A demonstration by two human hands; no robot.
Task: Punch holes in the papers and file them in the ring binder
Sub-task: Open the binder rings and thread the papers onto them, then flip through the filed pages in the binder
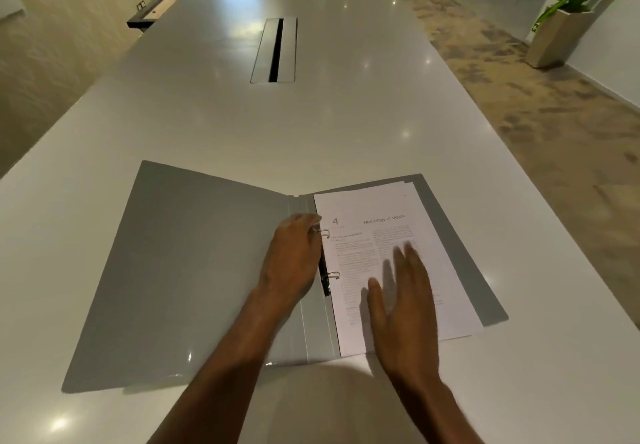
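**Q:** L hand [292, 256], status?
**A:** Back of hand up, fingers curled. Fingertips close over the upper ring [324, 234] of the ring binder [194, 263]; contact w/ the ring is visible. Hand lies across the spine area, just left of the black lever bar [324, 279].

**Q:** R hand [403, 301]?
**A:** Flat. Fingers straight and slightly apart, gripping nothing, motion-blurred. Palm sits over the lower-middle of the papers [374, 208]. Cannot tell whether it presses the sheet or hovers just above it.

**Q:** Pos. of papers rel. to hands?
**A:** Stack lies on the right cover of the binder, under the R hand. Its left edge is threaded on both rings: upper ring at the L fingertips, lower ring [334, 275] between the two hands, just right of the L hand. Top sheet shows chapter no. "4" and the heading "Neurology of Vision". Sheets fan out slightly at the far and right edges.

**Q:** Binder pos.?
**A:** Open flat on the white table [311, 124], close to the near edge, grey inner faces up.

**Q:** Other items?
**A:** Cable slot [275, 50] at table centre, well beyond the binder. Planter w/ plant [554, 34] on the floor, far right.
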